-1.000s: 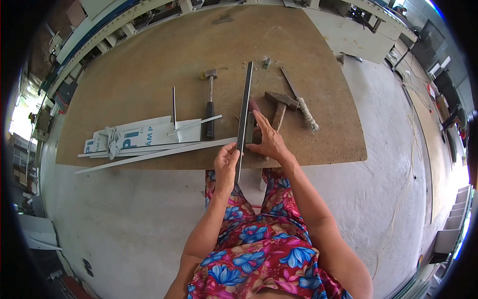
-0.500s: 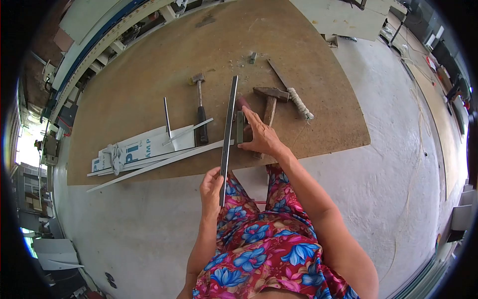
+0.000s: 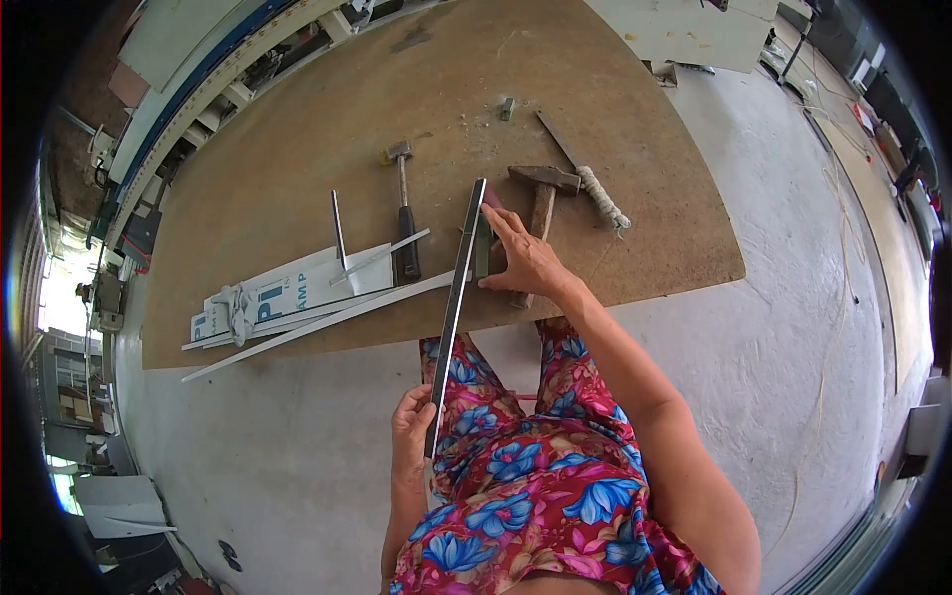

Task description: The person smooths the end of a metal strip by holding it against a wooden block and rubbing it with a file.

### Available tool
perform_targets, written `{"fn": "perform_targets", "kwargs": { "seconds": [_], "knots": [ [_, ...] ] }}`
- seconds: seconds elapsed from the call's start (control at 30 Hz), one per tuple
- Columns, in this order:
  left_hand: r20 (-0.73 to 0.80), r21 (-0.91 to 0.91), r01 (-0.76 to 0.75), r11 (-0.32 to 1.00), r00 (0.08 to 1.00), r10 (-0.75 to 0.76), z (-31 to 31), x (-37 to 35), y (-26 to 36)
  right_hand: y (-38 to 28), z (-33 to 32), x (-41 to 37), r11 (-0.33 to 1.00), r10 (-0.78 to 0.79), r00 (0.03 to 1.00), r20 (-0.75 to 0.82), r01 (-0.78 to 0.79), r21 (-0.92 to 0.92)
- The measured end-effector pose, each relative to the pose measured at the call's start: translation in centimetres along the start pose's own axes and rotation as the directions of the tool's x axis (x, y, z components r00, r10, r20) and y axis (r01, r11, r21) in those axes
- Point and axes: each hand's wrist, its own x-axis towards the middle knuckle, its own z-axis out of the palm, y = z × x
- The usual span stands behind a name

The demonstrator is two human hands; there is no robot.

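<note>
My left hand (image 3: 412, 424) grips the near end of a long dark metal strip (image 3: 458, 293), which reaches from my lap up over the edge of the brown board table (image 3: 297, 149). My right hand (image 3: 524, 260) lies flat on the table next to the strip's far end, pressing a small dark block (image 3: 481, 253) beside it. A wooden-handled hammer (image 3: 541, 203) lies just beyond my right hand.
A black-handled hammer (image 3: 404, 213), a rope-wrapped blade (image 3: 585, 171), thin white strips (image 3: 317, 319), a printed white panel (image 3: 288, 293) with a rag (image 3: 238, 302) lie on the table. Grey concrete floor (image 3: 793, 297) surrounds it; shelving stands at the far left.
My left hand has drawn the metal strip back toward my lap, so more of it hangs off the table edge. My right hand has stayed pressed on the table.
</note>
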Motion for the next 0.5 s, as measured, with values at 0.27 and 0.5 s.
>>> {"fn": "perform_targets", "kwargs": {
  "seconds": [0.27,0.5],
  "knots": [
    [-0.003,0.014,0.048,0.999,0.999,-0.048,-0.5,-1.4,0.2,-0.1,0.0,0.0,0.998,0.032,0.999,0.025,-0.033,0.053],
    [-0.012,0.022,0.09,0.996,0.996,-0.09,-1.9,-2.5,-0.4,-0.4,-0.3,0.1,0.997,0.043,0.998,0.055,-0.046,0.063]
  ]
}}
